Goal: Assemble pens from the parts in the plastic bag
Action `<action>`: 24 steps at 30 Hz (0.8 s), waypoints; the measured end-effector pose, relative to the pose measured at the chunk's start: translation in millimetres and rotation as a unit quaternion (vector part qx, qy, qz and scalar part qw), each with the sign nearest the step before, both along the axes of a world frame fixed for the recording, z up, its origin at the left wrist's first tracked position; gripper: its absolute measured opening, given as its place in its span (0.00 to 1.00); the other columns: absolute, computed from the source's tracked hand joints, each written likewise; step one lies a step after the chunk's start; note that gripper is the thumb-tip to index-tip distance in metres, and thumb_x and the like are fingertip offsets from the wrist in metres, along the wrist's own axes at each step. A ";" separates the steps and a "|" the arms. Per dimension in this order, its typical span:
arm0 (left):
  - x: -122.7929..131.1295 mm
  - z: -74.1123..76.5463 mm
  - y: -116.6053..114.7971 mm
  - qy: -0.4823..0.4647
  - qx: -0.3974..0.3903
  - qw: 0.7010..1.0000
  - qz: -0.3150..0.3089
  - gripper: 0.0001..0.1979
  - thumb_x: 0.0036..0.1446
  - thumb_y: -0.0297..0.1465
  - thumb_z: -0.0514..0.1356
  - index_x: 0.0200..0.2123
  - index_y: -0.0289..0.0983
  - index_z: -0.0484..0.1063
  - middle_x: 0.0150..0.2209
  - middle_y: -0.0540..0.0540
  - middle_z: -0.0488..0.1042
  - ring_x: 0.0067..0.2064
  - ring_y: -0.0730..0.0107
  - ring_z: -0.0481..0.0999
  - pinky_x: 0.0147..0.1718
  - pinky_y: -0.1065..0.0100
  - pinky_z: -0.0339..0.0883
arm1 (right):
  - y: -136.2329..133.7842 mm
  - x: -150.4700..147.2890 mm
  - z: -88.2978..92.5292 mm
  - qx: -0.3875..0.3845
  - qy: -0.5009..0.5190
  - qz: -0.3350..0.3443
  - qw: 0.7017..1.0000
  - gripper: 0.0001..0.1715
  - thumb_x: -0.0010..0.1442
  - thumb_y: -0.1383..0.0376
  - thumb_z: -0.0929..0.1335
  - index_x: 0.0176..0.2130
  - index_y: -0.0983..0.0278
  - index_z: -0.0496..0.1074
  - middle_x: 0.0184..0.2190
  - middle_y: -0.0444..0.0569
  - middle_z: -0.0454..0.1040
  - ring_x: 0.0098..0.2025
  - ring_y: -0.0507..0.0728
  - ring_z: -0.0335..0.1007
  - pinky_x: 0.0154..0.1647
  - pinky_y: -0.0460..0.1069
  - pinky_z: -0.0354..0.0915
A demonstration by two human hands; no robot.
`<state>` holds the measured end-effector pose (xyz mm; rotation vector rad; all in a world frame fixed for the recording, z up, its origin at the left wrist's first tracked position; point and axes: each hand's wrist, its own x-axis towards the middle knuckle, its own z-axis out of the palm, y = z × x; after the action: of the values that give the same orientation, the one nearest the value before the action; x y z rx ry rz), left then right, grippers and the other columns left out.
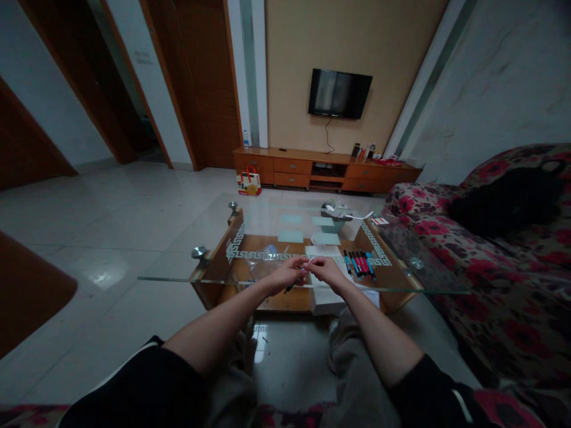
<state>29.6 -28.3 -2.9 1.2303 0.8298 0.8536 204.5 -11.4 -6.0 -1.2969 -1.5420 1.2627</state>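
Both my hands meet over the near edge of a glass coffee table (214, 279). My left hand (288, 273) is closed around a dark pen whose tip pokes out below the fist. My right hand (325, 268) pinches a thin pale piece, perhaps a refill or cap, held against the left hand's fingers. Just right of my right hand lies a row of several pens (359, 263), red, blue and black, on the glass. White paper (322, 251) lies beyond my hands.
A small clear plastic bag (270, 251) lies left of the paper. A basket with cables (335, 217) stands at the table's far side. A floral sofa (491, 261) runs along the right. A wooden TV cabinet (325, 169) and a gift bag (249, 181) stand at the far wall.
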 end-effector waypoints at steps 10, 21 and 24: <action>0.3 -0.8 1.2 -0.060 -0.004 0.998 0.020 0.09 0.52 0.31 0.65 0.36 0.35 0.71 0.26 0.51 0.69 0.23 0.78 0.65 0.21 0.75 0.56 | -1.2 -1.4 2.5 -0.048 0.038 0.023 0.998 0.27 0.52 0.43 0.70 0.27 0.65 0.70 0.18 0.39 0.62 0.18 0.47 0.52 0.18 0.43 0.48; -2.9 1.4 22.0 -0.214 -0.108 0.956 0.168 0.09 0.55 0.30 0.63 0.33 0.36 0.64 0.25 0.52 0.67 0.20 0.80 0.63 0.17 0.77 0.55 | -21.7 -13.7 0.2 0.107 -0.120 0.194 0.968 0.20 0.45 0.55 0.77 0.31 0.65 0.70 0.25 0.41 0.70 0.26 0.50 0.63 0.27 0.44 0.58; -3.3 3.8 21.2 -0.234 -0.131 0.946 0.184 0.09 0.55 0.30 0.64 0.32 0.36 0.64 0.24 0.52 0.67 0.19 0.80 0.62 0.17 0.77 0.55 | -28.2 -21.4 1.5 0.163 -0.189 0.215 0.944 0.19 0.47 0.54 0.76 0.28 0.64 0.70 0.23 0.41 0.70 0.24 0.49 0.62 0.25 0.44 0.55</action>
<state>26.3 -7.1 0.9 0.6046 0.7586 1.2342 183.1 -39.5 -4.6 -1.0552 -2.2959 0.9767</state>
